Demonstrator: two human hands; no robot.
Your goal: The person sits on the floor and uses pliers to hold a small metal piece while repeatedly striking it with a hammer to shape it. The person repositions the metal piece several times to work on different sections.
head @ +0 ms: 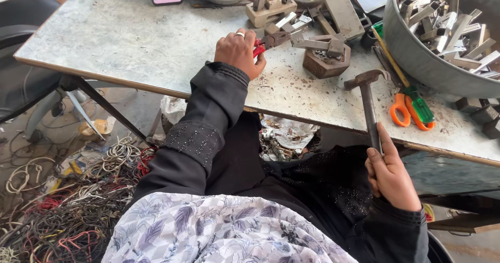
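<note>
A grey, scuffed worktop (130,34) with a wooden edge band fills the upper view, strewn with rusty chips near its front edge. Below its left front corner the floor carries a heap of tangled wires (67,205), and a dark chair (26,49) stands off the left edge. A large grey metal tub (416,60) full of metal offcuts sits at the right rear of the worktop. Just left of it, towards the middle rear, lie loose metal pieces and a hexagonal wooden block (325,65).

The hammer (369,107) stands near the front edge right of centre, its handle running from the person towards the rear, head up over the worktop and facing left. The right hand (390,177) has its fingers clenched around the handle's lower end, off the front edge. Orange-handled scissors (409,109) lie just right of the hammer.

The left hand (239,52) rests on the worktop, fingers closed around red-handled pliers (271,40). Their long axis points right and slightly rearward, the nose gripping a bent metal bracket (312,43) lying over the block.
</note>
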